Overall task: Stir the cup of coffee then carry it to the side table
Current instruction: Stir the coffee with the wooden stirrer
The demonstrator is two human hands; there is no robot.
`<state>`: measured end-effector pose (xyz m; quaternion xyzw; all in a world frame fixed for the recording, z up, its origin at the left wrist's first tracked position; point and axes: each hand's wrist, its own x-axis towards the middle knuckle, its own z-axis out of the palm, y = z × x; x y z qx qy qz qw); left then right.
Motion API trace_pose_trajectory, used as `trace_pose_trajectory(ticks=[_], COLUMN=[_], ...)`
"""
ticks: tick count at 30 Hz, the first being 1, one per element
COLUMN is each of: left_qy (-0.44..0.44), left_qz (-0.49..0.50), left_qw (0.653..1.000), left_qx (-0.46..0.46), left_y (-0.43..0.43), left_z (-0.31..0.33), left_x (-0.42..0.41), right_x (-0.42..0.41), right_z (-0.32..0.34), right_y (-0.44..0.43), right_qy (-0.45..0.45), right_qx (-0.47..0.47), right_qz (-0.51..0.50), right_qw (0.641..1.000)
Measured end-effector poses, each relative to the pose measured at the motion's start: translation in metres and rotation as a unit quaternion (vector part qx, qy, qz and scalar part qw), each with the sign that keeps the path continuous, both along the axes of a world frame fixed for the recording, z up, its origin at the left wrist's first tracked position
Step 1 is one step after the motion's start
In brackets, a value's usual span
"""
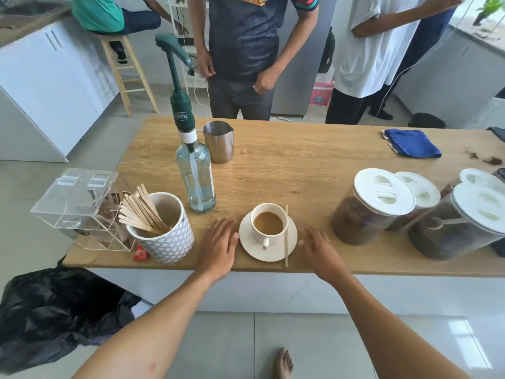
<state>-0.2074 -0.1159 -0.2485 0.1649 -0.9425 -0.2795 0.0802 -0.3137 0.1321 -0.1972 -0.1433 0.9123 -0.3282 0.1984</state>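
Note:
A white cup of milky coffee (pixel 268 222) stands on a white saucer (pixel 284 250) near the front edge of the wooden table (pixel 300 165). A wooden stir stick (pixel 286 236) lies across the saucer's right side, to the right of the cup. My left hand (pixel 218 242) rests flat on the table just left of the saucer, fingers apart, holding nothing. My right hand (pixel 319 247) is spread over the table just right of the saucer, also holding nothing. Neither hand touches the cup.
A patterned mug of wooden sticks (pixel 166 236) and a clear acrylic box (pixel 76 201) stand left. A pump bottle (pixel 195 181) and steel jug (pixel 218 142) are behind. Lidded jars (pixel 374 209) crowd the right. A blue cloth (pixel 411 143) lies far right. People stand beyond the table.

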Motion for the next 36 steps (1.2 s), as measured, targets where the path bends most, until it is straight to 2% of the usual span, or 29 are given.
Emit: trace_pose_trajectory(ticks=[8,14,22,29,36], left_qy=[-0.004,-0.016,-0.039,-0.029,-0.021], left_qz=[0.045,0.048,0.049,0.053,0.062], left_qw=[0.994,0.988,0.984,0.983,0.984], left_qx=[-0.103,-0.144,-0.168,-0.173,-0.166], left_y=[-0.002,0.002,0.003,0.005,0.004], left_z=[-0.018,-0.025,-0.028,-0.028,-0.025], left_x=[-0.005,-0.008,-0.005,-0.005,-0.008], right_x=[-0.013,-0.037,-0.07,-0.088,-0.096], right_z=[0.002,0.007,0.006,-0.002,-0.004], right_y=[-0.006,-0.014,-0.043,-0.059,-0.07], right_qy=[-0.014,-0.027,-0.009,-0.029,-0.056], right_qx=[0.011,0.015,0.028,0.03,0.036], right_qz=[-0.024,-0.035,-0.031,-0.078,-0.072], right_qw=[1.0,0.999,0.999,0.996,0.995])
